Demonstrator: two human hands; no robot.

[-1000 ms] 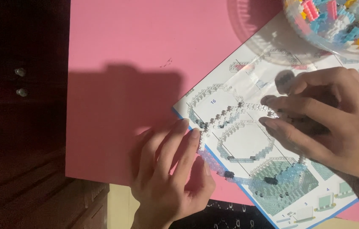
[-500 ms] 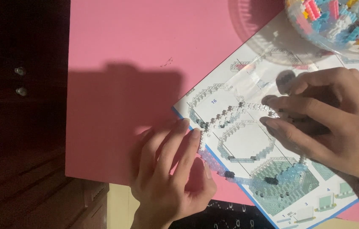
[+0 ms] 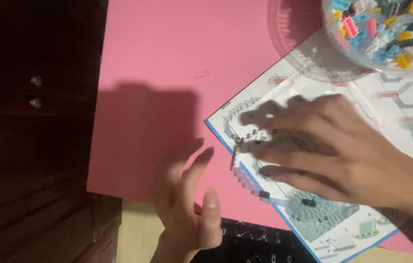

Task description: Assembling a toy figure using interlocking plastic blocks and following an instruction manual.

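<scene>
My right hand (image 3: 333,151) lies flat and blurred over a printed instruction sheet (image 3: 323,224) on the pink mat (image 3: 167,63), its fingertips on a thin curved strip of small translucent and grey bricks (image 3: 245,168) near the sheet's left edge. My left hand (image 3: 187,199) hovers lifted at the mat's front edge, fingers apart and holding nothing, just left of the brick strip. Whether the right fingers pinch a brick is hidden by blur.
A clear round bowl (image 3: 386,34) with several pink, blue, yellow and white bricks stands at the top right on the sheet. Dark wooden furniture with two knobs (image 3: 36,92) fills the left. A dark patterned object (image 3: 250,243) lies below the mat.
My left hand has lifted off the brick strip and pulled back toward me. My right hand has slid left over the sheet and the strip. The view has shifted.
</scene>
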